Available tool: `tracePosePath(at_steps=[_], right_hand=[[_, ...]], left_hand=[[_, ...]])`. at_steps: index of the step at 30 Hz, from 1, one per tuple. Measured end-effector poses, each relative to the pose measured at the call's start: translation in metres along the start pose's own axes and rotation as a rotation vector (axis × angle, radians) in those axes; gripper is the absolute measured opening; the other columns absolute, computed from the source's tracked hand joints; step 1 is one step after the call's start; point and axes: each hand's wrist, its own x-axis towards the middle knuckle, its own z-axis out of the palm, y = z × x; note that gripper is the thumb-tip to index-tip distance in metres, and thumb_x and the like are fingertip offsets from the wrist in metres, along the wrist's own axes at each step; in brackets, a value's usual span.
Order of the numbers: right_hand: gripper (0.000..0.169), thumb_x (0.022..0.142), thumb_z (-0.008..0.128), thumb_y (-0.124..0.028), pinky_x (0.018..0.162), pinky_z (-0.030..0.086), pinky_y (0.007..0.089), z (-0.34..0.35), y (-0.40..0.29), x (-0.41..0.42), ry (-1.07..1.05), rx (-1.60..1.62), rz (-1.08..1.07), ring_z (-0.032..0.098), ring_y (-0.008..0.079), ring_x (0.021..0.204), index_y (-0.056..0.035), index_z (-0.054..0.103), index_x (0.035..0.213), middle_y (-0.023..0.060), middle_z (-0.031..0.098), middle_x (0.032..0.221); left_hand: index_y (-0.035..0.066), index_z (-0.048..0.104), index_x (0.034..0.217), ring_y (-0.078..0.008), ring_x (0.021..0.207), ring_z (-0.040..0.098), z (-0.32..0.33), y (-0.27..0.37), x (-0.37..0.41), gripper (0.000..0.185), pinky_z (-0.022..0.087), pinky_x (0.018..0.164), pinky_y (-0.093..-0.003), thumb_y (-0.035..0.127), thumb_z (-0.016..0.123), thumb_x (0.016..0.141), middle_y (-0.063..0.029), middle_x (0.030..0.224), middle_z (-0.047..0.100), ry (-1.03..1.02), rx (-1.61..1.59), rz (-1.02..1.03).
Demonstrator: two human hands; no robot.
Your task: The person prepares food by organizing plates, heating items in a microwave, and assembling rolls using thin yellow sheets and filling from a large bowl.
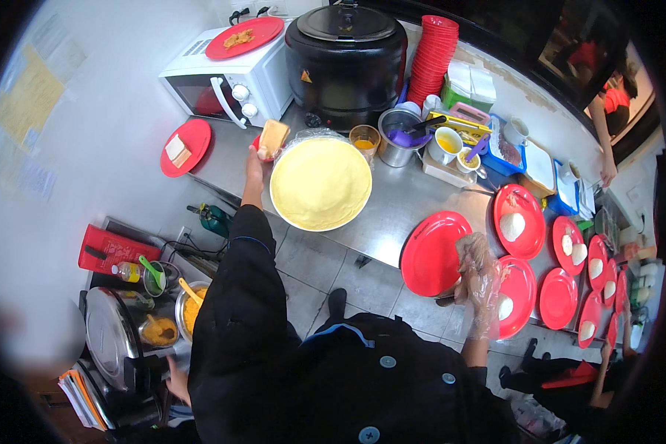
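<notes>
My left hand (253,172) is bare and grips the edge of a small red dish (265,156) that carries a browned, bread-like piece (275,136). Just right of it stands a wide round bowl (272,197) filled to the rim with a smooth pale-yellow mass (322,180). My right hand (480,294) wears a clear plastic glove. It is closed around a grey-brown lump of food (473,250) above the right rim of an oval red plate (430,255). Beside the glove lies another red plate (519,277) with a mound of rice (505,306), partly covered by the hand.
Behind the bowl stand a black soup warmer (344,72), a white microwave (272,83) and a tall stack of red bowls (433,61). Several red plates with rice line the counter rightward. Yellow food fills a metal pot (191,311) at lower left. Another person's arm (602,139) reaches in.
</notes>
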Motion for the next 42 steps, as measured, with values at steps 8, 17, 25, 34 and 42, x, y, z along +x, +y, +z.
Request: tracePosePath(at_steps=[8, 17, 25, 34, 42], right_hand=[[0.042, 0.082, 0.056, -0.031, 0.092, 0.036, 0.0524, 0.001, -0.037, -0.029, 0.148, -0.202, -0.118, 0.038, 0.0300, 0.119, -0.0085, 0.055, 0.118, 0.0139, 0.045, 0.127], [0.044, 0.081, 0.055, -0.033, 0.096, 0.034, 0.0563, 0.083, -0.088, -0.017, -0.397, -1.018, -0.365, 0.034, 0.0328, 0.126, -0.0107, 0.055, 0.119, 0.0146, 0.041, 0.134], [0.042, 0.080, 0.058, -0.024, 0.096, 0.036, 0.0489, 0.060, -0.031, 0.073, -0.226, -1.035, -0.303, 0.039, 0.0345, 0.123, -0.0073, 0.055, 0.118, 0.0147, 0.046, 0.131], [0.038, 0.079, 0.058, -0.011, 0.087, 0.043, 0.0426, 0.053, 0.005, 0.101, 0.244, -0.172, -0.188, 0.053, 0.0341, 0.105, -0.0040, 0.053, 0.117, 0.0173, 0.056, 0.113], [0.035, 0.081, 0.055, -0.009, 0.085, 0.044, 0.0416, 0.031, -0.024, 0.045, 0.142, -0.513, -0.389, 0.055, 0.0346, 0.100, -0.0026, 0.051, 0.116, 0.0191, 0.057, 0.107]], left_hand=[[0.000, 0.049, 0.113, -0.0174, 0.091, 0.054, 0.043, -0.015, -0.082, 0.033, 0.045, 0.076, -0.0283, 0.027, 0.043, 0.095, -0.0090, 0.102, 0.053, -0.045, 0.255, 0.500], [0.007, 0.027, 0.128, -0.0299, 0.071, 0.065, 0.143, -0.208, -0.281, 0.054, 0.055, 0.054, -0.0411, 0.014, 0.059, 0.085, -0.0178, 0.088, 0.061, -0.764, 0.321, -0.308], [-0.002, 0.036, 0.114, -0.0229, 0.071, 0.062, 0.134, -0.221, -0.263, 0.055, 0.055, 0.046, -0.0347, 0.017, 0.072, 0.075, -0.0202, 0.100, 0.054, -0.607, 0.785, 0.419], [-0.007, 0.047, 0.099, -0.0263, 0.083, 0.062, 0.165, -0.142, -0.243, 0.039, 0.055, 0.058, -0.0354, 0.018, 0.069, 0.078, -0.0195, 0.092, 0.058, -0.796, 0.591, -0.323], [0.000, 0.044, 0.109, -0.0213, 0.075, 0.063, 0.112, -0.138, -0.203, 0.031, 0.056, 0.058, -0.0343, 0.016, 0.059, 0.087, -0.0117, 0.092, 0.061, -0.530, 0.056, -0.326]])
